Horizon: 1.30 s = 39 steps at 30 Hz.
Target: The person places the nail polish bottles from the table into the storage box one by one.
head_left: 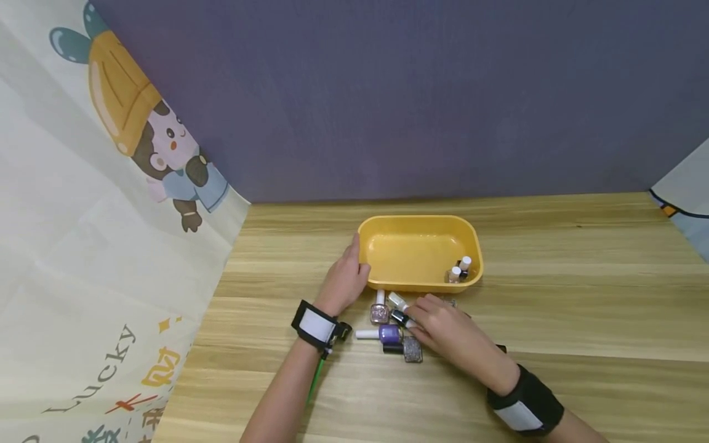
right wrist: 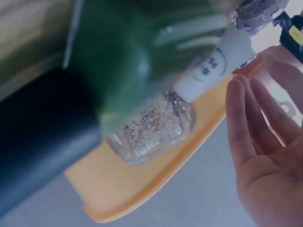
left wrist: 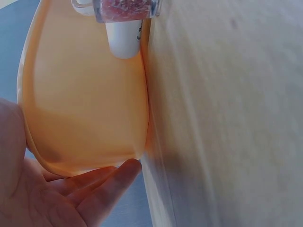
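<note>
My left hand (head_left: pixel 346 274) holds the left end of a yellow plastic basin (head_left: pixel 410 287); in the left wrist view its fingers (left wrist: pixel 109 189) lie against the outer wall. Two nail polish bottles (head_left: pixel 454 275) with pale caps stand in the basin's right front corner. In front of it my right hand (head_left: pixel 443 323) reaches among loose bottles, fingertips beside a white-capped bottle (head_left: pixel 396 301) and a dark one (head_left: pixel 400 317). Whether it grips either is unclear. The right wrist view has a glitter bottle (right wrist: pixel 156 125) with a white cap near the fingertips, and a blurred green bottle (right wrist: pixel 137 52) up close.
Left of the right hand lie a pink glitter bottle (head_left: pixel 379 314), a purple bottle (head_left: pixel 390 334) and a silver glitter bottle (head_left: pixel 412 349). More bottles are partly hidden by the hand. Behind the wooden table (head_left: pixel 581 277) stands a purple-grey wall (head_left: pixel 388 104); a printed cloth (head_left: pixel 111 234) hangs at left.
</note>
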Tool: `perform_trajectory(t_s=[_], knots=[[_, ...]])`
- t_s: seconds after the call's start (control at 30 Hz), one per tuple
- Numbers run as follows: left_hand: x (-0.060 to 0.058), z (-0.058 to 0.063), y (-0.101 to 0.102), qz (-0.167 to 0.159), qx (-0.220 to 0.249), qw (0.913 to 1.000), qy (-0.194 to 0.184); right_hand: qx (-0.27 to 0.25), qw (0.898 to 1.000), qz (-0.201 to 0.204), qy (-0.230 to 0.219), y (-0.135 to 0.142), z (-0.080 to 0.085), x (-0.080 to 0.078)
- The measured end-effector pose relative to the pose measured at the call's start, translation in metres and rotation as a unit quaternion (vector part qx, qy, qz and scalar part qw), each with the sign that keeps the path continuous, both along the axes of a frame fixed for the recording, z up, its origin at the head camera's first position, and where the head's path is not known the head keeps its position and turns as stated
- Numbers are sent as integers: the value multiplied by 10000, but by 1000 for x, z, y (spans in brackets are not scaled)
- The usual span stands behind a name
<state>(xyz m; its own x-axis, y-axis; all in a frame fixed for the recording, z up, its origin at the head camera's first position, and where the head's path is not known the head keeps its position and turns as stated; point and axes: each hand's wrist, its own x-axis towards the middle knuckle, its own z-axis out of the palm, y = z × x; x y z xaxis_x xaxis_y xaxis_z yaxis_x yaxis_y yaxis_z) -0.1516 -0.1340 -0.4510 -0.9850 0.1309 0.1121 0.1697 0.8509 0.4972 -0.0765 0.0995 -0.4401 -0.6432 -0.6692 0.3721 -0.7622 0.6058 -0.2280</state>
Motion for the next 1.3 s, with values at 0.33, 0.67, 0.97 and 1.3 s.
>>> perform_trajectory(t_s=[0.33,0.67,0.97,1.3], knots=[[1,0,1,0,12,10000,62,376,9993,-60,-21,1,-7,-1],[4,2,2,22,51,10000,24,390,9992,-62,5,1,-12,1],[3,3,2,40,-9,10000,-76,440,9990,-52,63,1,-10,1],[3,1,2,27,-42,9999,-88,415,9990,-146,99,2,-9,2]])
